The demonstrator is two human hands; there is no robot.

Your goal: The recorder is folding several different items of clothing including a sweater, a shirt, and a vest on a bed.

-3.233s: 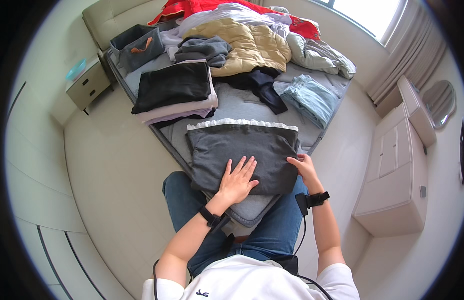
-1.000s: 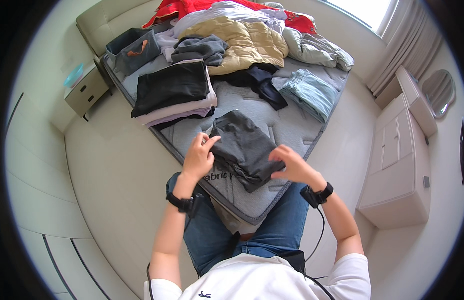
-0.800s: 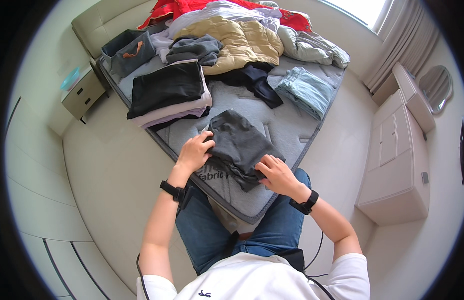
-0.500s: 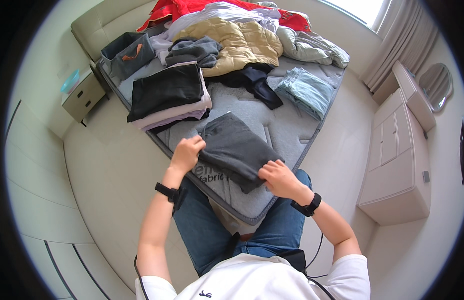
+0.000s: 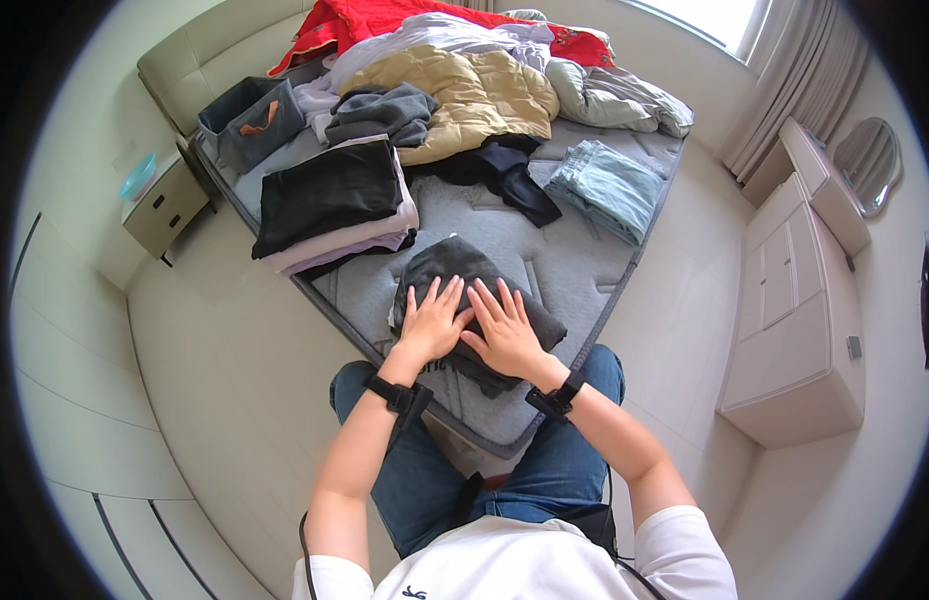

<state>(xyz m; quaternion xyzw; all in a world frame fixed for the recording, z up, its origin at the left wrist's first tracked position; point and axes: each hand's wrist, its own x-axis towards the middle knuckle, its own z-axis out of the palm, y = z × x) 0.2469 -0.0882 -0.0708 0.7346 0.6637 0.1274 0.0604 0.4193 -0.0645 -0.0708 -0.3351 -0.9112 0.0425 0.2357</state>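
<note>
A folded dark grey garment (image 5: 455, 262) lies at the near corner of the grey mattress (image 5: 600, 245); its exact kind is hard to make out. My left hand (image 5: 435, 318) rests flat on its left part, fingers spread. Beside it, my right hand (image 5: 507, 330) presses flat on the middle and right part, fingers also apart. The two thumbs nearly meet, and neither hand grips the cloth. Part of the garment's surface is hidden beneath both hands.
Left of the garment stands a stack of folded clothes (image 5: 330, 195), black on top. Folded light blue jeans (image 5: 607, 188) lie to the right. Farther back are a black garment (image 5: 510, 175), a tan puffer jacket (image 5: 455, 95), a grey garment (image 5: 385, 115) and a fabric bin (image 5: 250, 125).
Both hands have let go of the garment's left and right edges and moved inward, now lying flat on top. The garment looks more compact, its left side drawn in.
</note>
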